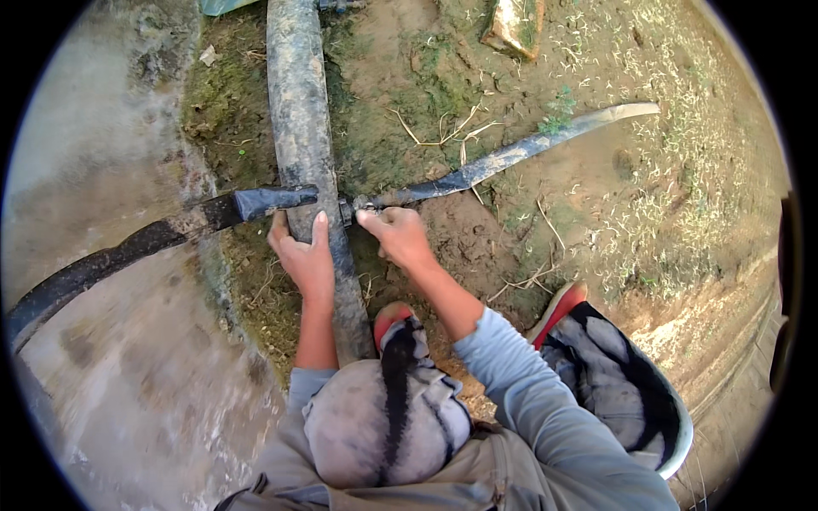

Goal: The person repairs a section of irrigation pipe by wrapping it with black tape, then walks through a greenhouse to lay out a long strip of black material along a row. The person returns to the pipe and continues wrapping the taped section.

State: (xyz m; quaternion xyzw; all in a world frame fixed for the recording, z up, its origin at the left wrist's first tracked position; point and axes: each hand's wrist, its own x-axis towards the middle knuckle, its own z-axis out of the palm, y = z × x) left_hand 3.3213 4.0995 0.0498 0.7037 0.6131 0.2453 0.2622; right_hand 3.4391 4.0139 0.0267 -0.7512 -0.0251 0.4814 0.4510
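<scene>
A thick grey pipe (pixel 298 94), stained with mud, runs from the top of the view down toward my knees. My left hand (pixel 305 260) grips it from both sides, thumb on top and fingers along its left side. On the pipe's right side is a small dark fitting (pixel 347 211), joined to a flat black hose (pixel 503 157) that stretches off to the right. My right hand (pixel 400 237) is closed in a pinch at this fitting; its fingertips partly hide what they hold. Another black hose (pixel 162 234) curves in from the left, its bluish end (pixel 273 201) lying over the pipe.
Wet, pale, muddy ground (pixel 128 341) spreads on the left. Brown soil with moss and dry bits lies to the right, with twigs (pixel 447 132) and a brick (pixel 515 25) at the top. My red-edged shoes (pixel 558 313) stand close by.
</scene>
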